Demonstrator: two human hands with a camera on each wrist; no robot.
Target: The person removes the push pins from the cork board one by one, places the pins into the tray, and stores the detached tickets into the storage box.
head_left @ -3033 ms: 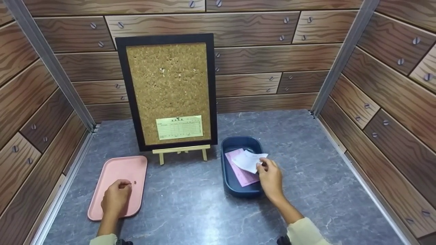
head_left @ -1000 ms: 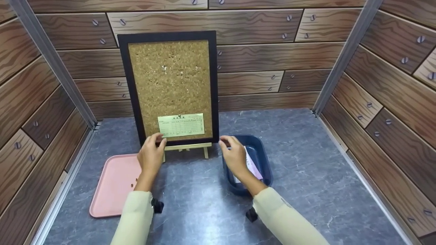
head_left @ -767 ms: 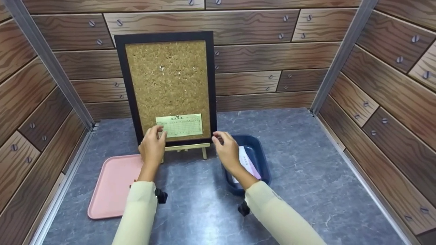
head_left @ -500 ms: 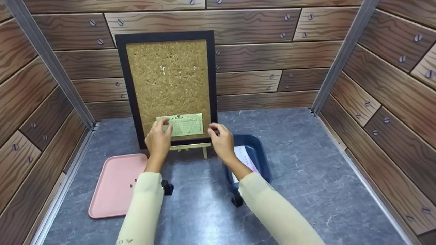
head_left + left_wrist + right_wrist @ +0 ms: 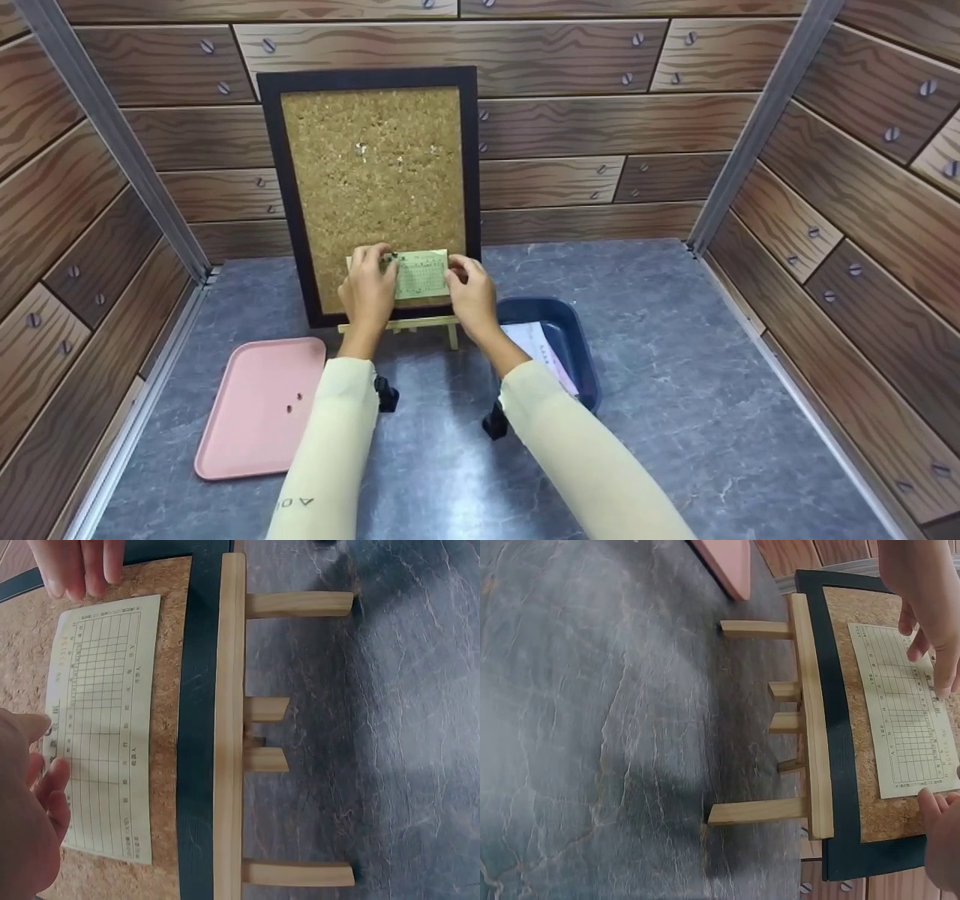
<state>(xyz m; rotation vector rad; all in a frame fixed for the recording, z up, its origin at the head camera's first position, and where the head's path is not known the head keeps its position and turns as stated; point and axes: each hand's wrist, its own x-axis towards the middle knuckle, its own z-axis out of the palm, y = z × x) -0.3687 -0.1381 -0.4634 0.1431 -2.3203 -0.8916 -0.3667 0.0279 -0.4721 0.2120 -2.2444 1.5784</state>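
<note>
A pale green printed slip (image 5: 421,274) is fixed low on a black-framed corkboard (image 5: 375,180) that leans on a small wooden easel (image 5: 810,720). My left hand (image 5: 369,289) covers the slip's left part in the head view, thumb and fingertips closing round a small dark pushpin (image 5: 390,257) at its top middle. In the left wrist view those fingers hide the pin. At the slip's right edge is my right hand (image 5: 472,296), its fingertips right at the paper's border, fingers fairly straight in the left wrist view.
A pink tray (image 5: 247,420) with two tiny dark pins (image 5: 294,403) lies at left. Right of the easel stands a dark blue box (image 5: 581,352) holding white and pink slips (image 5: 540,345). Wood-patterned walls (image 5: 600,60) enclose the grey marbled tabletop (image 5: 712,375).
My right hand has let the white slip go into the blue box, and my left hand has left the tray. Both have moved up to the green slip on the board.
</note>
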